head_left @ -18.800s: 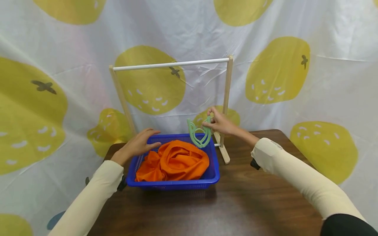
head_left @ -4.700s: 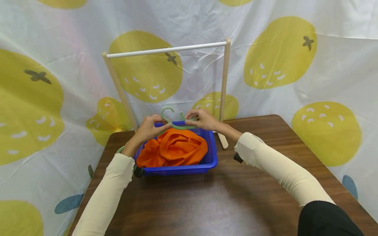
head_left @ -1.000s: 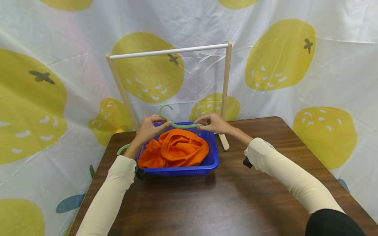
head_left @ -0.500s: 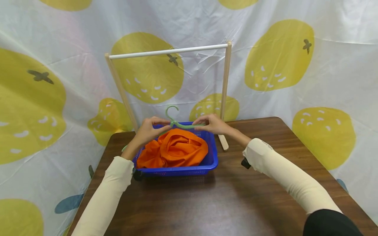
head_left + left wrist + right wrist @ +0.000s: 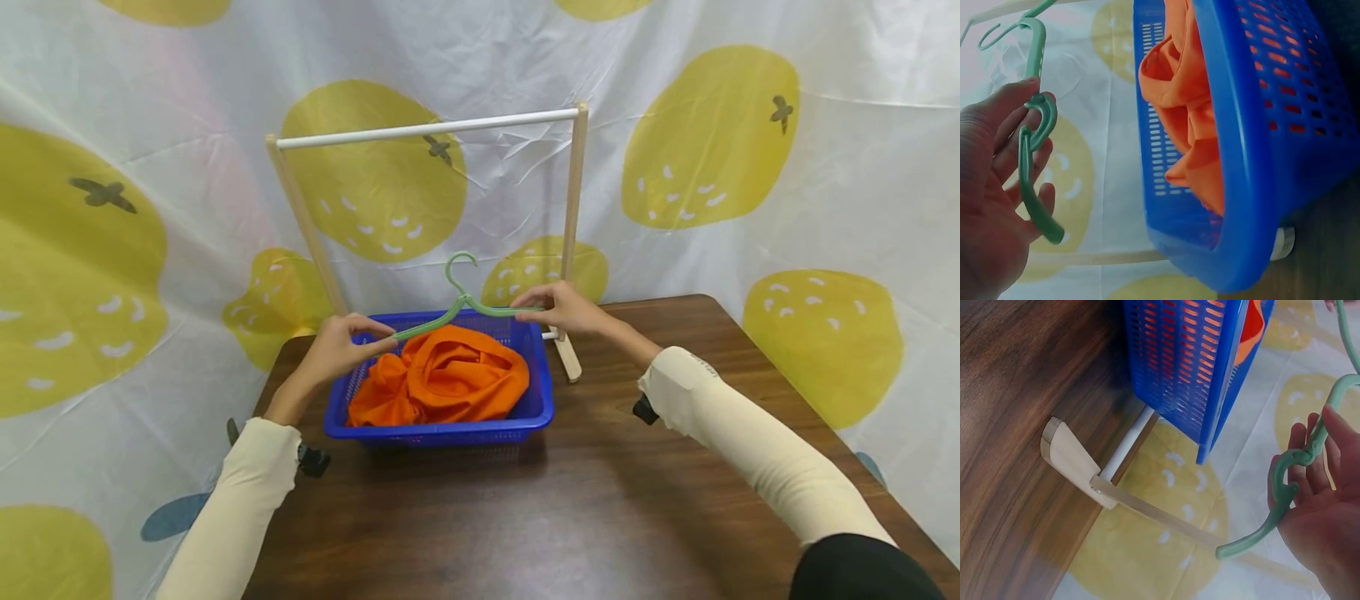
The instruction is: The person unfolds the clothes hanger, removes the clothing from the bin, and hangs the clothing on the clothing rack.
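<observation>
In the head view a green folding clothes hanger [image 5: 465, 300] is spread out above the basket, hook upward. My left hand [image 5: 333, 350] pinches its left arm between thumb and fingers, and my right hand [image 5: 570, 312] pinches the right arm. Each wrist view shows a jointed hanger arm, the left one [image 5: 1035, 53] crossing the palm and the right one [image 5: 1280, 487] curving past the fingers. Below lies a bunched orange cloth [image 5: 465, 375] inside a blue plastic basket [image 5: 450, 429]. The hanger does not visibly touch the cloth.
Behind the basket stands a rack with a white top bar [image 5: 427, 130] and wooden posts. One rack foot [image 5: 567, 358] sits right of the basket on the brown wooden table [image 5: 480, 517]. A fruit-patterned curtain [image 5: 525, 50] hangs behind.
The hanger was folded in my right hand in the oldest frame; now it is spread between both hands. Within the last second it shifted right and up, while my left hand moved left along it.
</observation>
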The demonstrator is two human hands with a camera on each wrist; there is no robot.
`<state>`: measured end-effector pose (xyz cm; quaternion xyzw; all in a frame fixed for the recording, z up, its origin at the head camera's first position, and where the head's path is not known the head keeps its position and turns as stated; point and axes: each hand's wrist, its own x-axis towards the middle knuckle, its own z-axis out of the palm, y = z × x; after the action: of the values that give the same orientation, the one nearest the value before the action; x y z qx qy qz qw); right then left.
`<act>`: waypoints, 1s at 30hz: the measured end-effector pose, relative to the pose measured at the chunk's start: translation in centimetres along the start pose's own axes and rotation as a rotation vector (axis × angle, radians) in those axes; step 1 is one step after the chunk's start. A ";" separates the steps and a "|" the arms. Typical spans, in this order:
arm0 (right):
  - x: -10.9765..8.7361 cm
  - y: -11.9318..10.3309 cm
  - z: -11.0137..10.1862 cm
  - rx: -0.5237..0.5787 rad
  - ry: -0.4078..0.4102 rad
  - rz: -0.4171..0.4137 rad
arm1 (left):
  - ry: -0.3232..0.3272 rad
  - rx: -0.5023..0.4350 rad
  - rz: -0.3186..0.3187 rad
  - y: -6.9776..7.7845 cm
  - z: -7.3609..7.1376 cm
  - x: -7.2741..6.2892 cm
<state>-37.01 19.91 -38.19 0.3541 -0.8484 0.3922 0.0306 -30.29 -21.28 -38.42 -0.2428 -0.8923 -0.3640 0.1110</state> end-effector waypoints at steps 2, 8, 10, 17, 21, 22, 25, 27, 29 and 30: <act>0.1 0.0 0.1 0.000 0.003 0.001 | 0.011 -0.021 0.008 -0.1 0.0 -0.1; 0.8 -0.5 0.9 0.006 0.004 -0.020 | 0.042 -0.066 0.003 0.2 0.4 0.2; 1.2 -0.9 1.2 0.005 0.005 -0.020 | 0.044 -0.067 0.009 0.3 0.6 0.4; 2.4 -2.6 2.2 0.040 0.010 0.003 | 0.035 -0.065 0.027 0.9 1.5 1.4; 2.7 -3.1 2.4 0.026 0.029 -0.006 | 0.024 -0.089 0.013 1.1 2.0 1.6; 2.8 -3.1 2.4 0.021 0.033 -0.013 | 0.023 -0.092 0.008 1.1 2.1 1.6; 2.7 -2.9 2.4 0.019 0.035 -0.027 | 0.019 -0.097 -0.002 1.1 2.2 1.5; 2.6 -2.6 2.3 0.026 0.032 -0.030 | 0.017 -0.095 -0.008 1.0 2.3 1.5; 2.4 -2.4 2.1 0.029 0.033 -0.023 | 0.014 -0.092 -0.009 0.8 2.2 1.4; 2.2 -2.3 1.9 0.029 0.036 -0.019 | 0.015 -0.089 -0.008 0.7 2.2 1.4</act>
<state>-36.83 16.29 -37.35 0.3555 -0.8385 0.4104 0.0444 -31.19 -18.78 -39.04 -0.2413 -0.8754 -0.4053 0.1053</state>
